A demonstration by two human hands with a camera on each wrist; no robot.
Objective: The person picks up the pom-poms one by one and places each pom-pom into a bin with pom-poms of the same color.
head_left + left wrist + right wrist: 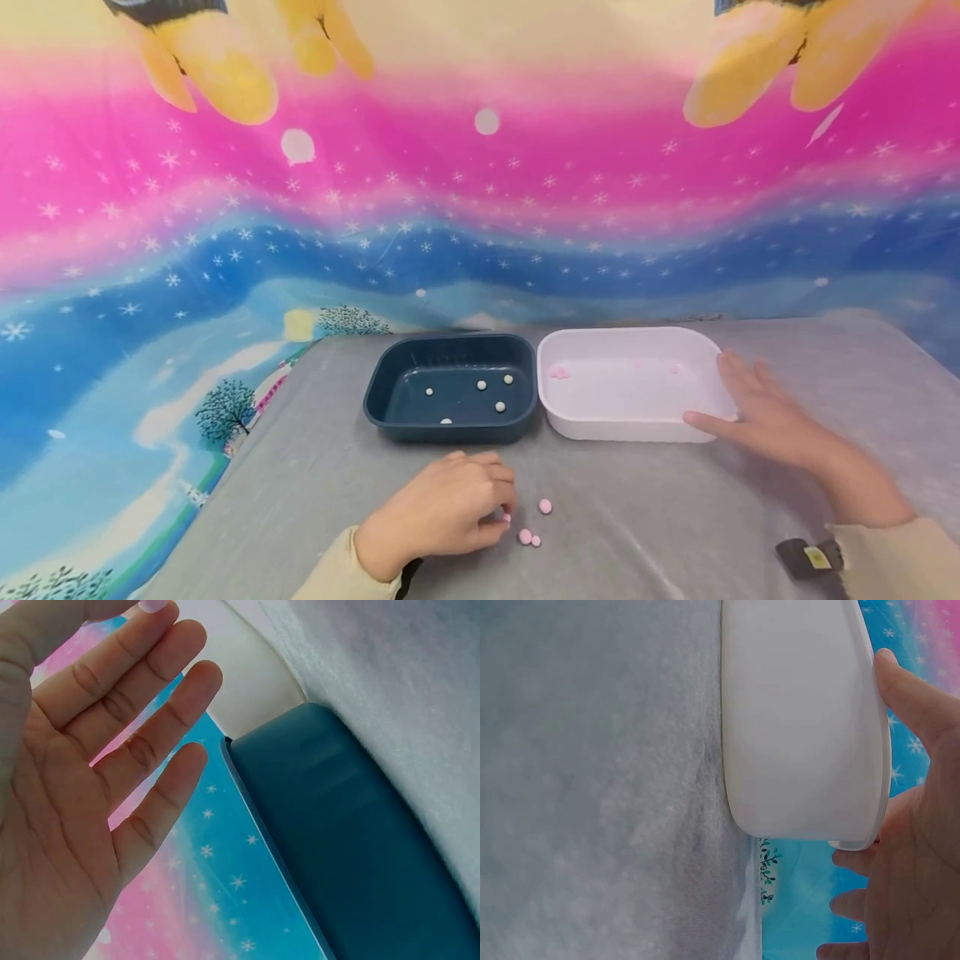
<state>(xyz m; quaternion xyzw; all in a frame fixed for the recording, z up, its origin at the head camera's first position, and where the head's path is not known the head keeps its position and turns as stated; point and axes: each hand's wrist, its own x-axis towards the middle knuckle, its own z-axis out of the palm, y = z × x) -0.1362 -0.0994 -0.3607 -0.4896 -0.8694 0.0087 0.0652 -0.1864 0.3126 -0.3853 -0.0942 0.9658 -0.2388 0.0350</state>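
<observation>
My left hand (442, 510) is low over the grey cloth in front of the dark tub. Its thumb and forefinger pinch a small pink ball (507, 518); the left wrist view catches that ball at its top edge, with the other fingers spread. Just right of this hand lie a pink ball (545, 506) and two touching pink balls (526, 537). My right hand (772, 415) rests at the right end of the white tub (622, 428), fingers extended. In the right wrist view its thumb (897, 679) touches the tub's rim.
The dark blue tub (457, 433) stands left of the white one, nearly against it, with several white balls (500, 407) inside. Several pink balls (560, 373) lie in the white tub. A printed backdrop (480, 208) hangs behind the grey cloth (300, 475).
</observation>
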